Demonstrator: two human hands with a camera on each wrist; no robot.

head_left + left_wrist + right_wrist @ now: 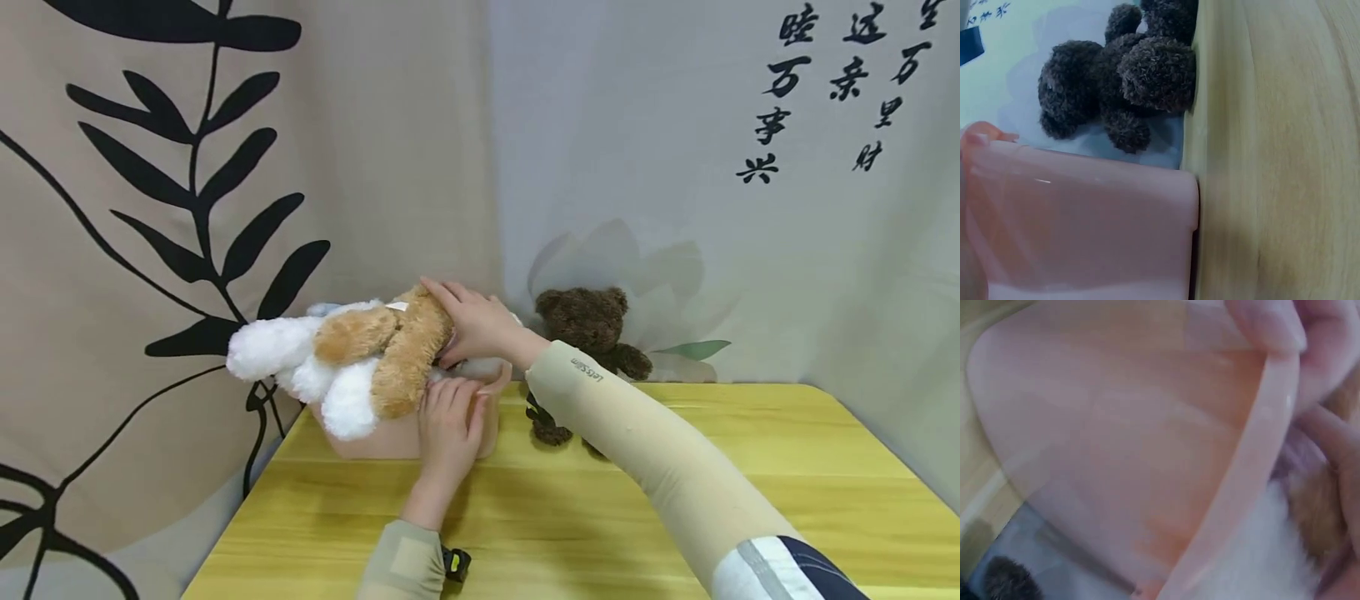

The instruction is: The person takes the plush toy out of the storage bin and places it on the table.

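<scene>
A brown-and-white plush toy [408, 354] lies across the top of a pink plastic bin [375, 442], its white-ended limb hanging over the front wall. My right hand [483, 321] grips the toy from above, thumb on the near side; brown fur shows by its fingers in the right wrist view. Below it, my left hand [450, 425] holds the front right part of the rim [1272, 419], with a fingertip on the outer wall. Fluffy white plush [273, 346] spills over the bin's left side; whether it belongs to the same toy I cannot tell.
A dark brown teddy bear [585, 321] sits right of the bin, partly behind my right forearm. The bin stands toward the back left of the yellow wooden table [750, 450]. A printed curtain [390, 150] hangs behind.
</scene>
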